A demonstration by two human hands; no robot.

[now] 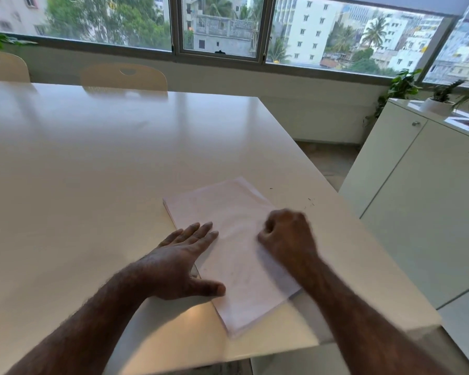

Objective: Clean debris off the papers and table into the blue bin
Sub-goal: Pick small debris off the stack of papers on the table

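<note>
A stack of white papers point(228, 212) lies at an angle on the white table point(106, 158), near its right front corner. My left hand point(184, 263) rests flat, fingers spread, on the stack's left edge. My right hand point(287, 234) is curled into a loose fist on the right part of the stack and looks blurred. A few tiny dark specks of debris point(310, 202) lie on the table just beyond the right hand, with one more speck point(270, 188) further back. No blue bin is in view.
Two pale chairs point(123, 77) stand at the table's far side under the windows. A white cabinet point(423, 185) with potted plants point(439, 100) stands to the right, across a narrow strip of floor point(328, 161).
</note>
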